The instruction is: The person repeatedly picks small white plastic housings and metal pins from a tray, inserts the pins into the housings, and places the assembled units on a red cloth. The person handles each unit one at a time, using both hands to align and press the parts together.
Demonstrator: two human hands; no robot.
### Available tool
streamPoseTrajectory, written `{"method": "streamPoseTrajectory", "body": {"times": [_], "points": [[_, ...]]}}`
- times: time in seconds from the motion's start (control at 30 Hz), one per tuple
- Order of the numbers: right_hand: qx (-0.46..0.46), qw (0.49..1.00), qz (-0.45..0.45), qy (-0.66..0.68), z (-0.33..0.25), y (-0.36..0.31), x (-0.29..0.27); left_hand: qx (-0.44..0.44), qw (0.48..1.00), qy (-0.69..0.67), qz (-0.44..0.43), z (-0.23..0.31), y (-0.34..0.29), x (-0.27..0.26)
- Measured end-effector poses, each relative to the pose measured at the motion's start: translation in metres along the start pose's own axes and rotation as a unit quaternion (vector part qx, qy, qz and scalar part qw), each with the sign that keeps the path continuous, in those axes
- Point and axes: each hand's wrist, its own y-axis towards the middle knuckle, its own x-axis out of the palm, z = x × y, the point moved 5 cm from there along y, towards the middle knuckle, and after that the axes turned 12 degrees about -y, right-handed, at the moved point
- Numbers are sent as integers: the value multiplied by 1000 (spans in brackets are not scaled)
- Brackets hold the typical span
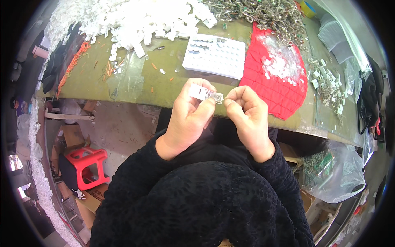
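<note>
In my left hand point(185, 117) is a small white plastic casing point(197, 92), gripped between thumb and fingers above the table's near edge. A clear or metallic part shows at the casing's right end, partly under my thumb. My right hand point(252, 121) is closed in a pinch just beside that end. What its fingertips hold, if anything, is too small to make out. Beyond my hands lies a white tray point(212, 71) with rows of small round pieces, darker discs among them at its far left. To the right, a red quilted cloth point(279, 99) bears a scatter of thin whitish bits point(282, 61).
A big heap of white casings point(123, 18) covers the back left of the green table point(135, 84). Wired parts point(267, 12) are piled at the back. More small parts point(327, 80) lie at right. Below stand a red stool point(88, 164) and a clear plastic bag point(337, 173).
</note>
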Motion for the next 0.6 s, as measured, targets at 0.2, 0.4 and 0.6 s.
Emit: {"method": "streamPoseTrajectory", "body": {"times": [0.2, 0.4, 0.6], "points": [[40, 977, -43, 204, 4, -2, 15, -155, 950, -267, -45, -12, 4, -4], [-233, 952, 52, -192, -30, 5, 3, -147, 946, -290, 8, -5, 7, -19], [-289, 884, 146, -337, -46, 96, -34, -124, 952, -275, -50, 9, 18, -43]]}}
